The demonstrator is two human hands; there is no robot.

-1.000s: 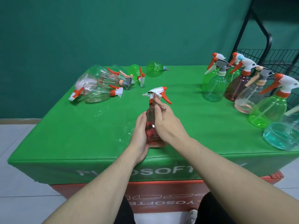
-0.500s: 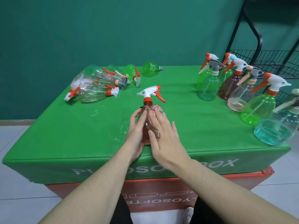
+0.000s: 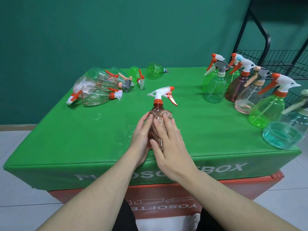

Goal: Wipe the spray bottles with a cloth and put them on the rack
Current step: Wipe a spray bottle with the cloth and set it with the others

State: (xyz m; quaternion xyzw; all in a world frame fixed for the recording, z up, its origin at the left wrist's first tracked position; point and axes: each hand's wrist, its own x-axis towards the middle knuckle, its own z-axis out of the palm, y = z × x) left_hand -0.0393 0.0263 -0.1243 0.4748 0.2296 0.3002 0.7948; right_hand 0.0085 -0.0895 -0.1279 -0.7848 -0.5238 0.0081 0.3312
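The reddish spray bottle (image 3: 158, 124) stands upright near the front edge of the bench (image 3: 70, 140), its white and orange trigger head (image 3: 162, 94) just above the grip. The left hand (image 3: 141, 137) holds the body from the left, fingers lying along it. The right hand (image 3: 168, 144) lies flat, fingers straight, pressing a thin see-through cloth (image 3: 160, 120) against the bottle's front; the cloth is hard to make out through the tinted plastic. So the left grip is closed round the bottle, the right is flat and pressing.

A second ago the right hand was curled high round the neck, just under the trigger; it has since slid down and flattened onto the belly. That looks like the wipe travelling from top to body, so cleaning of this bottle seems well along, with the base probably left.

Left of and beyond the grip, a heap of bottles (image 3: 100, 90) lies on its side, likely still unwiped. Right of the grip, a standing group (image 3: 250, 95) crowds the bench edge. Beyond those, the black wire rack (image 3: 273, 60) waits, and no bottle can be seen on it.
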